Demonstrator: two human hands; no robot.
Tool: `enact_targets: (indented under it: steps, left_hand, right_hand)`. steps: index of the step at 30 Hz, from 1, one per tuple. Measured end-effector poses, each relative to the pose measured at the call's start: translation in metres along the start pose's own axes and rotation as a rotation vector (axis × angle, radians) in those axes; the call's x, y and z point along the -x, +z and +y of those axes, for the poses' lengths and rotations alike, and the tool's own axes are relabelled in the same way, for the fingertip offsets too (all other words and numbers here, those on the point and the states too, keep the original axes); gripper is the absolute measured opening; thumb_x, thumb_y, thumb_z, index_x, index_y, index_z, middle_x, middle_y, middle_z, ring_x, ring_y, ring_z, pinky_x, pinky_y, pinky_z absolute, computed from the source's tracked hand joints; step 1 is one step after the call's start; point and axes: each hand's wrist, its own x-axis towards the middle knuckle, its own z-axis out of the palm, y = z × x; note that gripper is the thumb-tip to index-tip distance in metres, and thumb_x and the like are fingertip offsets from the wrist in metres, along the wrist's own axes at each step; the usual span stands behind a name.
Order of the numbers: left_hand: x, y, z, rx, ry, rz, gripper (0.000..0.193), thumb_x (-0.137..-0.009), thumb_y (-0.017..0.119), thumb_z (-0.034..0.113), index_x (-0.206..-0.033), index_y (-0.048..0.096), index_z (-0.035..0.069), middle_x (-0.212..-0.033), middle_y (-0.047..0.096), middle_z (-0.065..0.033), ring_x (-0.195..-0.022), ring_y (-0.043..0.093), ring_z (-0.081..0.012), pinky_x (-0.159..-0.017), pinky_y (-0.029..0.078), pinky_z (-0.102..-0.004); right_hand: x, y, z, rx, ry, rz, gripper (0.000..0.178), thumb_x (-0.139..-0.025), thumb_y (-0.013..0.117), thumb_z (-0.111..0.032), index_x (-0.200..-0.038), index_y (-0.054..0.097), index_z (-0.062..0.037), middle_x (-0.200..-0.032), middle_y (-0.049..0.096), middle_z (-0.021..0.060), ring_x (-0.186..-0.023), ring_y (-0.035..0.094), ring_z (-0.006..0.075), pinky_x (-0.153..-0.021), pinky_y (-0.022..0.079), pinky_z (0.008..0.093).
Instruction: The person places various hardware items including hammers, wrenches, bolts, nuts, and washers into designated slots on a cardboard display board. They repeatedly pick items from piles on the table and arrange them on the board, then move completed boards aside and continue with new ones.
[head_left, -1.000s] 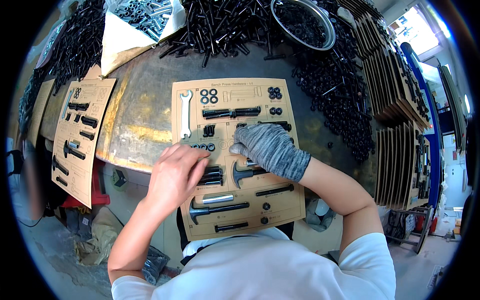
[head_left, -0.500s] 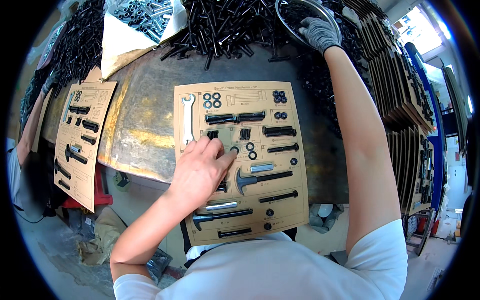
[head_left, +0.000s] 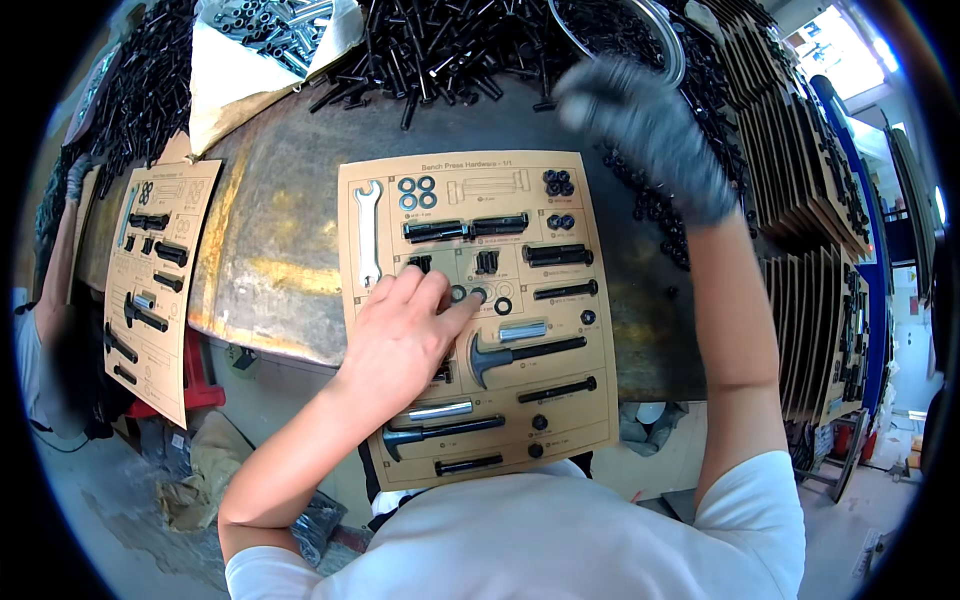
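Observation:
A cardboard hardware card [head_left: 560,430] lies before me, partly over the table edge, with bolts and other parts fixed on it. My bare left hand [head_left: 405,325] rests on its middle, fingers curled in, a fingertip on a small black washer [head_left: 478,297]. Another washer [head_left: 503,306] lies just right of it. Above this hand is an open-end wrench [head_left: 369,235]; below sit a silver sleeve [head_left: 440,410] and a T-shaped black pin [head_left: 445,432]. My gloved right hand [head_left: 650,135], smeared by motion, is over the table near a round metal-rimmed tray [head_left: 676,50]; its fingers cannot be made out.
Heaps of black bolts [head_left: 430,45] cover the far side, beside a white sack [head_left: 240,95] of silver sleeves. Loose black nuts [head_left: 655,205] are strewn at right. Stacked filled cards [head_left: 800,150] stand on the right. At left, another person's arm [head_left: 55,250] is near a second card [head_left: 155,300].
My right hand has come out of the round tray toward me and the card. The left hand stays on the card while the washers by its fingertips have shifted.

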Motion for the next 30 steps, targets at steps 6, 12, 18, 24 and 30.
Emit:
enact_targets:
  steps: [6, 12, 18, 24, 30]
  left_hand:
    - [0.005, -0.001, 0.0, -0.024, -0.013, 0.018, 0.036, -0.081, 0.071, 0.008, -0.117, 0.075, 0.014, -0.092, 0.054, -0.0042, -0.091, 0.055, -0.0228, -0.082, 0.046, -0.0352]
    - [0.007, 0.001, 0.0, -0.019, -0.048, 0.1, 0.031, -0.083, 0.072, 0.008, -0.113, 0.075, 0.012, -0.088, 0.053, -0.0055, -0.086, 0.055, -0.0239, -0.079, 0.047, -0.0364]
    - [0.013, -0.005, -0.006, -0.033, -0.061, 0.125, 0.027, -0.082, 0.074, 0.009, -0.11, 0.076, 0.011, -0.085, 0.051, -0.0054, -0.082, 0.053, -0.0239, -0.075, 0.047, -0.0367]
    - [0.014, -0.006, -0.004, -0.043, -0.067, 0.106, 0.028, -0.082, 0.075, 0.009, -0.111, 0.077, 0.012, -0.084, 0.05, -0.005, -0.081, 0.053, -0.0238, -0.074, 0.046, -0.0367]
    - [0.013, -0.002, -0.002, -0.02, -0.035, 0.105, 0.032, -0.082, 0.075, 0.009, -0.113, 0.076, 0.014, -0.084, 0.049, -0.0048, -0.081, 0.053, -0.0239, -0.074, 0.046, -0.0366]
  right_hand:
    - [0.098, 0.101, -0.001, 0.334, -0.196, -0.304, 0.021, -0.092, 0.07, -0.023, -0.107, 0.074, -0.0086, -0.104, 0.072, 0.0093, -0.098, 0.068, 0.026, -0.09, 0.054, 0.0371]
    - [0.108, 0.114, -0.006, 0.565, -0.208, -0.152, 0.024, -0.081, 0.074, -0.018, -0.104, 0.076, -0.0109, -0.106, 0.067, 0.0064, -0.102, 0.063, 0.0268, -0.091, 0.053, 0.0391]
    - [0.132, 0.099, -0.006, 0.575, -0.148, -0.215, 0.022, -0.081, 0.075, -0.02, -0.101, 0.078, -0.0121, -0.101, 0.062, 0.0047, -0.096, 0.061, 0.0249, -0.084, 0.054, 0.0374]
    - [0.131, 0.092, -0.003, 0.668, -0.119, -0.243, 0.024, -0.082, 0.075, -0.022, -0.104, 0.078, -0.0133, -0.102, 0.063, 0.0053, -0.098, 0.06, 0.0254, -0.084, 0.054, 0.0377]
    - [0.127, 0.096, -0.002, 0.678, -0.119, -0.215, 0.024, -0.081, 0.076, -0.021, -0.104, 0.079, -0.0141, -0.103, 0.064, 0.007, -0.1, 0.06, 0.0268, -0.087, 0.053, 0.039]
